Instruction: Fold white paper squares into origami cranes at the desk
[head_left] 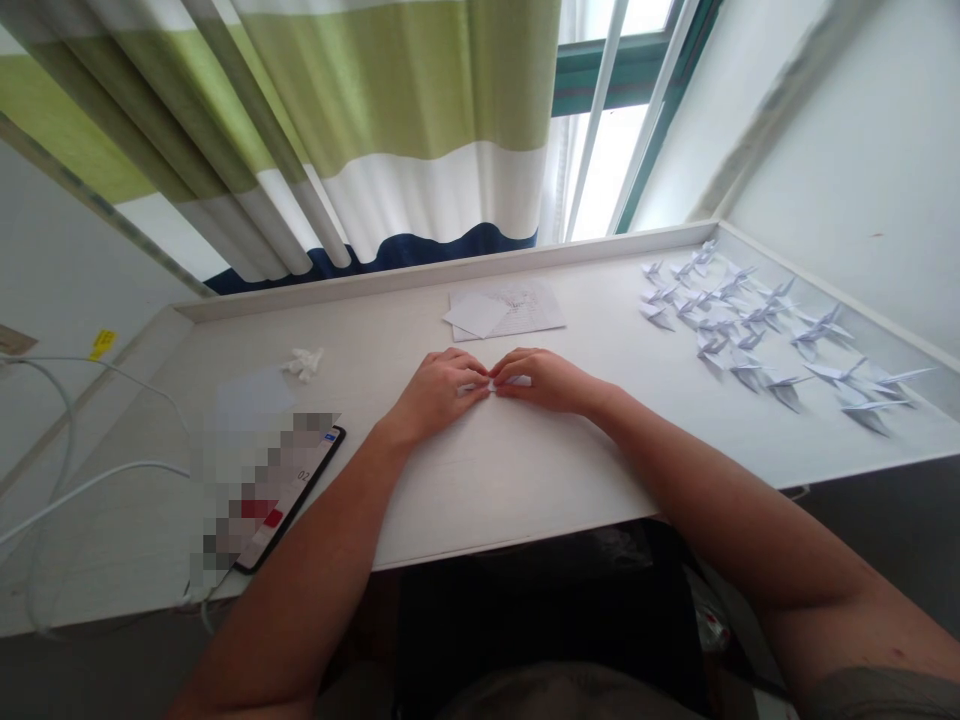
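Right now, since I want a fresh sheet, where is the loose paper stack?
In the head view the paper stack lies far back on the desk, just beyond the left hand and right hand, left of the folded cranes.

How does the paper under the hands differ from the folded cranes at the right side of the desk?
The paper is one piece, mostly covered by the left hand and right hand; the folded cranes are many and untouched. The paper lies low on the desk; the cranes stand with wings spread. Both look white.
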